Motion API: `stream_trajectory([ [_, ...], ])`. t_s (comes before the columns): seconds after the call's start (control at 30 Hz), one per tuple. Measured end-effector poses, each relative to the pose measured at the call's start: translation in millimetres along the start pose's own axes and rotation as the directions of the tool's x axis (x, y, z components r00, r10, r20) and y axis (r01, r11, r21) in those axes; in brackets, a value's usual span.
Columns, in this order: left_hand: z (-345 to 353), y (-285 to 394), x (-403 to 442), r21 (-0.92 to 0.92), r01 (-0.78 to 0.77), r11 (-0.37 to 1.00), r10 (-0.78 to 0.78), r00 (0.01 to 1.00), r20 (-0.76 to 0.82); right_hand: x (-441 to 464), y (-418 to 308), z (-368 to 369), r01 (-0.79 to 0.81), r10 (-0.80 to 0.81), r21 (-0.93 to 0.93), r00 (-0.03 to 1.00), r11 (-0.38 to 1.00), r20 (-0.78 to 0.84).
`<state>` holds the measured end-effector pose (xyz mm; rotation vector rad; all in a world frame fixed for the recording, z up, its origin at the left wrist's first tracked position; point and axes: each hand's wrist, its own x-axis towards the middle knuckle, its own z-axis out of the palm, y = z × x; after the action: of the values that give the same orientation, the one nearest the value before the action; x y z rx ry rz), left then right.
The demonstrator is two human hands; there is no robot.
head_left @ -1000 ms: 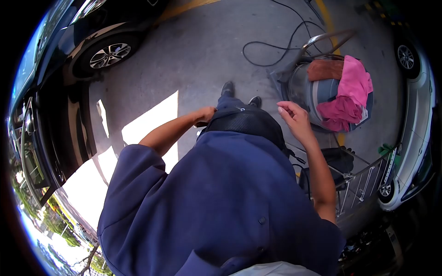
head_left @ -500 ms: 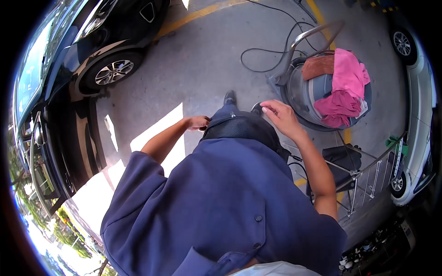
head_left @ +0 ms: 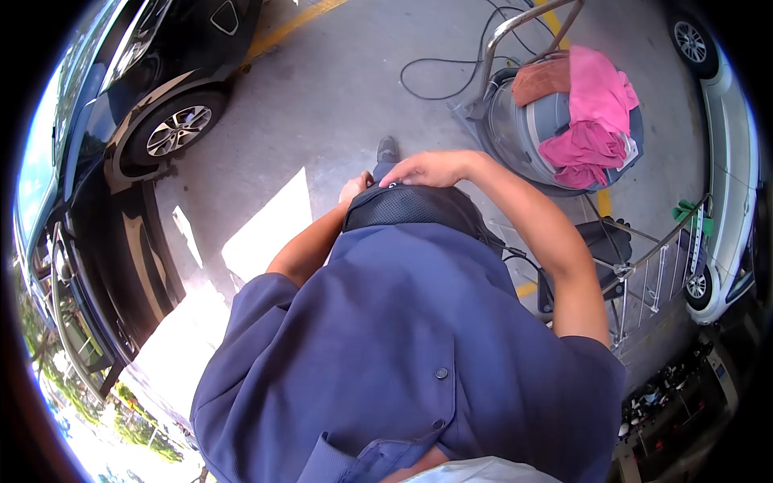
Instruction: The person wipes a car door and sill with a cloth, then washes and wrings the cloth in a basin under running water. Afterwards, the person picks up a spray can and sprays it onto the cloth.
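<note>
A black mesh waist bag (head_left: 411, 207) sits at the front of my waist, below the dark blue shirt (head_left: 386, 322). My right hand (head_left: 431, 169) reaches across its top, thumb and fingers drawn together at the zipper pull (head_left: 393, 185); whatever is pinched is too small to make out. At the bag's left end is my left hand (head_left: 354, 187), its fingers curled against the edge and partly hidden, so what they grip cannot be seen.
A black car (head_left: 121, 121) stands at the left, a silver car (head_left: 725, 161) at the far right. A vacuum cleaner (head_left: 503, 133) carries pink cloths (head_left: 600, 97) and a brown cloth (head_left: 541, 80). Near it are a black cable (head_left: 435, 97) and a metal rack (head_left: 652, 282).
My right hand has moved left across the bag to its zipper pull, its fingers closing. My left hand has come up against the bag's left end. The view has shifted slightly.
</note>
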<state>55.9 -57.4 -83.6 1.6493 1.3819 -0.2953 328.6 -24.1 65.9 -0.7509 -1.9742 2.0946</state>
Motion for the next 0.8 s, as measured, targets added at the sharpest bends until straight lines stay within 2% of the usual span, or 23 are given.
stream_trajectory([
  [0.03, -10, -8, 5, 0.049, -0.059, 0.997, 0.056, 0.996, 0.068, 0, -6, -4, -0.04, 0.042, -0.028, 0.997, 0.999, 0.069],
  [0.07, -29, -11, 3, 0.085, -0.127, 0.988, 0.113, 0.982, 0.15, -4, -17, -7, 0.012, -0.009, -0.119, 1.0, 0.993, 0.025],
  [0.1, -53, -1, -3, 0.118, -0.197, 0.973, 0.166, 0.959, 0.231, -5, -20, -7, -0.008, 0.01, -0.209, 1.0, 0.978, 0.009],
  [0.17, -98, 49, -36, -0.155, -0.143, 0.977, 0.159, 0.983, 0.091, -8, -22, -8, -0.047, 0.039, -0.382, 0.999, 0.923, -0.03],
  [0.2, -116, 73, -54, -0.185, -0.283, 0.941, 0.303, 0.948, 0.095, -12, -20, -4, 0.022, -0.076, -0.445, 0.992, 0.895, -0.103],
  [0.27, -135, 115, -85, -0.249, -0.535, 0.807, 0.568, 0.819, 0.082, -15, -25, 2, -0.006, -0.078, -0.514, 0.987, 0.858, -0.141],
  [0.3, -132, 127, -93, -0.145, -0.568, 0.81, 0.586, 0.792, 0.172, -16, -29, 4, -0.017, -0.084, -0.547, 0.984, 0.837, -0.158],
  [0.33, -127, 133, -97, -0.107, -0.587, 0.803, 0.596, 0.786, 0.161, -19, -31, 5, 0.046, -0.167, -0.599, 0.975, 0.799, -0.147],
  [0.37, -123, 137, -98, -0.068, -0.606, 0.793, 0.608, 0.779, 0.153, -21, -34, 4, 0.041, -0.155, -0.624, 0.979, 0.78, -0.129],
  [0.47, -124, 144, -97, -0.038, -0.656, 0.754, 0.651, 0.739, 0.171, -25, -38, 4, 0.027, -0.131, -0.691, 0.987, 0.723, -0.098],
  [0.57, -123, 146, -96, -0.049, -0.738, 0.673, 0.731, 0.654, 0.195, -30, -41, 5, 0.068, -0.148, -0.762, 0.988, 0.644, -0.036],
  [0.67, -132, 156, -97, -0.03, -0.722, 0.692, 0.702, 0.661, 0.265, -47, -62, 3, 0.116, -0.176, -0.852, 0.984, 0.511, 0.028],
  [0.8, -142, 166, -101, -0.018, -0.764, 0.645, 0.736, 0.616, 0.28, -85, -70, 8, 0.131, -0.231, -0.923, 0.972, 0.363, 0.047],
])
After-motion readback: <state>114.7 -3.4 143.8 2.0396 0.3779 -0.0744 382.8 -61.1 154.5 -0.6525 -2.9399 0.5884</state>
